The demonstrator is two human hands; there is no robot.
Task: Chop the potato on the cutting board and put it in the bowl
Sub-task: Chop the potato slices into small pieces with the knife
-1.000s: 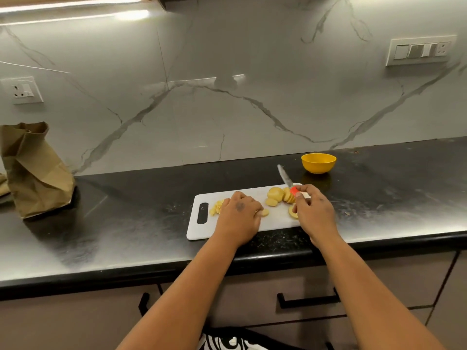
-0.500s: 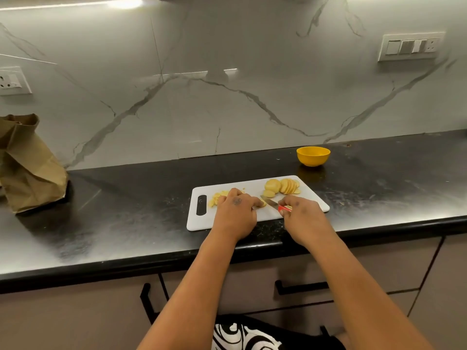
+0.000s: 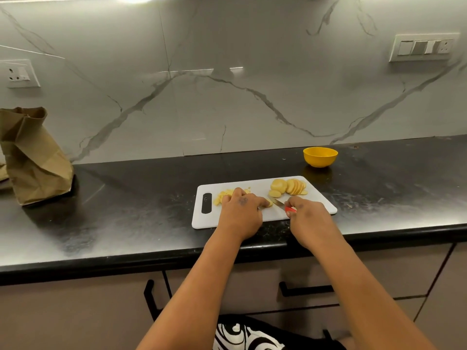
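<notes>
Potato (image 3: 270, 202) piece pinned on cutting board (image 3: 316, 200) by left hand (image 3: 241, 214).
Right hand (image 3: 309, 219) grips knife (image 3: 281, 205), blade just right of the left fingertips.

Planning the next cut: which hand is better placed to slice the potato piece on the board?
The right hand: it grips the knife, blade pointing at the potato piece that the left hand steadies.

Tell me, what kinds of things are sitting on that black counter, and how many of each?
Cutting board: 1
Knife: 1
Yellow bowl: 1
Brown paper bag: 1
Groups of potato pieces on the board: 2, the fanned slices and the smaller bits by the left hand
Total: 6
</notes>
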